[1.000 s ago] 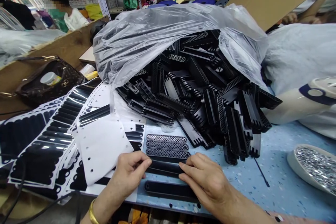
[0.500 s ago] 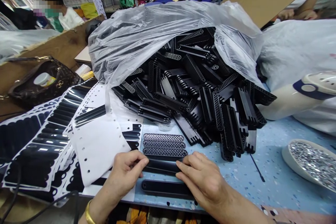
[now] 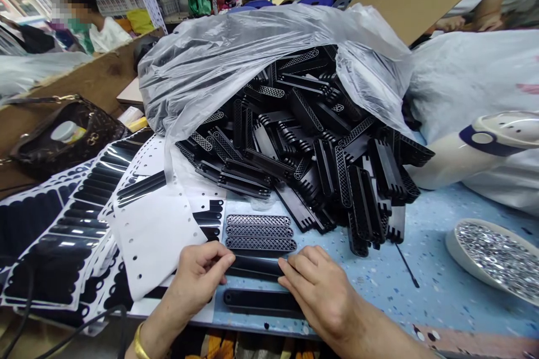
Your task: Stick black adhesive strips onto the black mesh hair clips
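Far left: brown handbag [image 3: 63, 137], a white-lidded tub [image 3: 67, 132] in its mouth. Below and beside it, overlapping sheets of black strips [image 3: 50, 269], many strips on them, so plenty of stock left. Next, a mostly white sheet [image 3: 155, 241] with glossy strips along its top edge; looks largely used up, by my reading.

My left hand [image 3: 196, 277], gold bangle [image 3: 140, 342] at the wrist: thumb and forefinger pinched together on the left end of a glossy black strip [image 3: 256, 267]. The strip spans level between my two hands, near the table's front edge. Whether it touches anything underneath, I cannot tell.

Just beyond it, three latticed bars [image 3: 260, 231] lined up side by side, lattice up; whether their undersides are finished is hidden. Nearer me, one long black bar [image 3: 259, 303] lies flat, smooth face up, its right end behind my hand.

Behind these, a clear plastic bag [image 3: 236, 50] spilling a big heap of black parts [image 3: 303, 151]. Judged against the short row, most of the work remains.

My right hand [image 3: 328, 291]: fingertips closed on the strip's right end, matching the left.

Further right, a thin dark tool [image 3: 407, 266] on the blue table [image 3: 379, 291], then a bowl of small shiny pieces [image 3: 497, 258].
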Demonstrator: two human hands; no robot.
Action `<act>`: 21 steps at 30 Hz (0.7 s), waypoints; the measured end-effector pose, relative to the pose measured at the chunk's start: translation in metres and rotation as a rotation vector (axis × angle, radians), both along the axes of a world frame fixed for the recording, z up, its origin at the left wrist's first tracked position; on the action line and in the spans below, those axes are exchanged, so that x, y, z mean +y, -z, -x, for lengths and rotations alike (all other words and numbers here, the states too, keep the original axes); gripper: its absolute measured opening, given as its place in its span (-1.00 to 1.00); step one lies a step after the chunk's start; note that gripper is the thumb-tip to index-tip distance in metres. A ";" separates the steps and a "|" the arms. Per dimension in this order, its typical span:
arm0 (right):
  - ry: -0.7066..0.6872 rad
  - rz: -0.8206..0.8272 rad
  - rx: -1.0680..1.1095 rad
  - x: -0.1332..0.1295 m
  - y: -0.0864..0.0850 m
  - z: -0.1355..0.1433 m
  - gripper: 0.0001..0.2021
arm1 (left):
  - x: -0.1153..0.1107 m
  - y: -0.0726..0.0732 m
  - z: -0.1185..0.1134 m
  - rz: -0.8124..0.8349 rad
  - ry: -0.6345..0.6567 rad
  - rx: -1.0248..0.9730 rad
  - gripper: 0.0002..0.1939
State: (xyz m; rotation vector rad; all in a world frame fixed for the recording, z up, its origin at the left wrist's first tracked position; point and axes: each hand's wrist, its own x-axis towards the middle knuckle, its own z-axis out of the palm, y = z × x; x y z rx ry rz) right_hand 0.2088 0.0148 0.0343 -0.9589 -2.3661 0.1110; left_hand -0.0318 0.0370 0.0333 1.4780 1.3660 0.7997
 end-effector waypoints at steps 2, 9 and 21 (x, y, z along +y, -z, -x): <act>0.014 -0.033 -0.026 -0.001 0.006 0.000 -0.79 | 0.000 0.000 0.000 -0.004 0.003 -0.004 -0.75; -0.001 -0.146 -0.139 0.003 0.000 0.004 -0.72 | 0.000 -0.001 -0.001 -0.020 0.005 0.004 -0.75; -0.046 -0.113 -0.169 0.004 -0.001 -0.002 -0.71 | 0.000 0.000 -0.001 -0.032 0.002 0.017 -0.74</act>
